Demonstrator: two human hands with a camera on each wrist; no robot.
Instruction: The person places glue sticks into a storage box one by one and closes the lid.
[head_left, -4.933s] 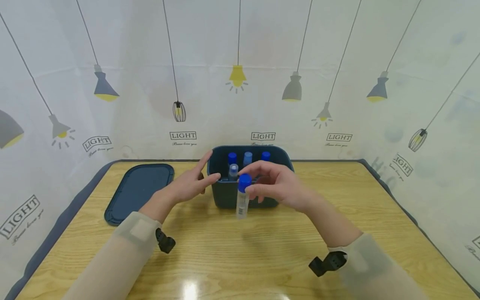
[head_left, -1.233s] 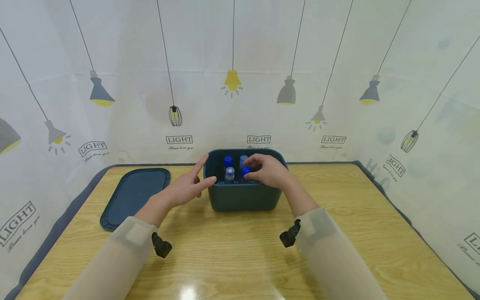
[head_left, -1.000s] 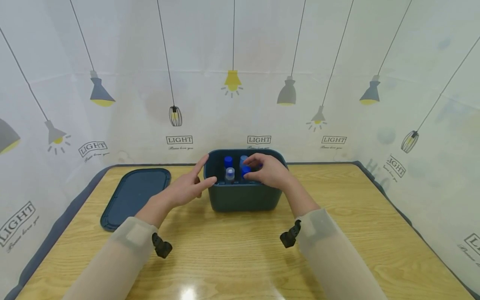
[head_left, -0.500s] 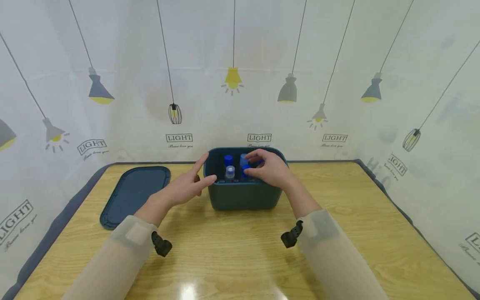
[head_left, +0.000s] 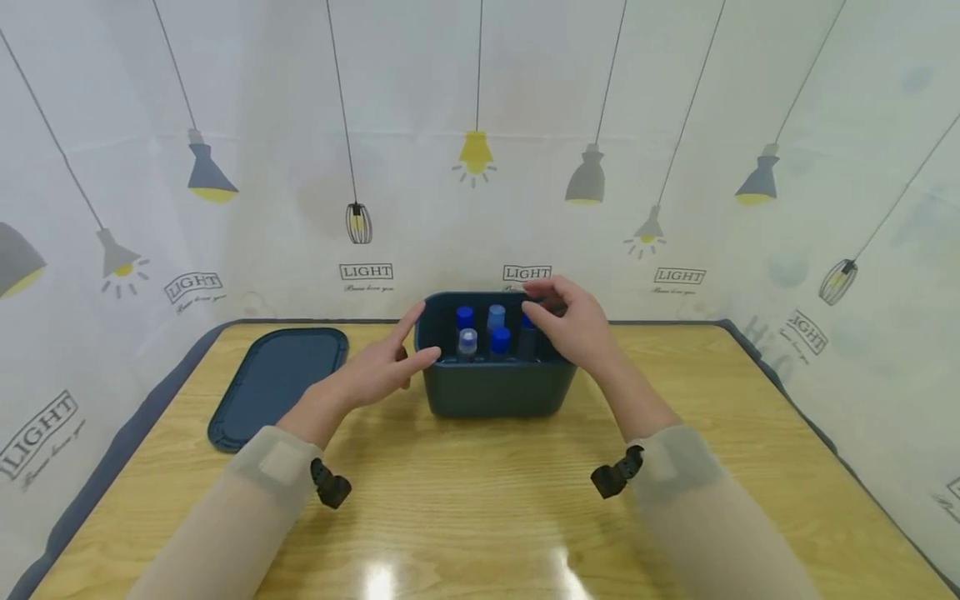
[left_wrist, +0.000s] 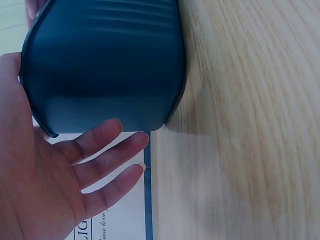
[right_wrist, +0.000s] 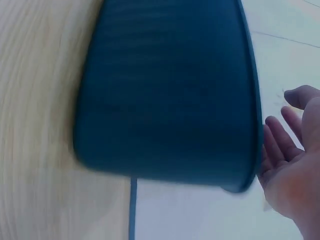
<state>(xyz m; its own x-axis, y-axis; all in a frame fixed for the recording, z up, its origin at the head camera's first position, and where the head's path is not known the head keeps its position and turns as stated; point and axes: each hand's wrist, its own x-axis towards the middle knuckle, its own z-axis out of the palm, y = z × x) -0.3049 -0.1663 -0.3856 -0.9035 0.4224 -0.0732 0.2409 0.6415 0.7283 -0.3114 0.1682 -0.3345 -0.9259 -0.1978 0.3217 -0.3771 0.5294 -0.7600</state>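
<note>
A dark teal bin [head_left: 495,393] stands near the table's back edge, with several capped tubes upright inside. Its front row holds a tube with a clear cap [head_left: 468,340] and one with a blue cap [head_left: 500,340]. Behind them stand a blue-capped tube [head_left: 465,318], a light-blue-capped tube [head_left: 496,317] and another at right [head_left: 529,342], its cap partly hidden by the right thumb. My left hand [head_left: 369,371] rests at the bin's left rim, thumb and index finger spread along it, other fingers extended. My right hand [head_left: 577,325] hovers over the right rim, fingers loosely bent, holding nothing.
A flat dark blue lid [head_left: 277,387] with rounded corners lies on the wooden table [head_left: 465,500] left of the bin. Behind the table hangs a white cloth [head_left: 675,108] printed with lamps. Black cameras are strapped to both wrists.
The blue-capped tube my right hand held in front of the bin now stands in its front row. That hand has released it and moved up and right. My left hand stays at the rim.
</note>
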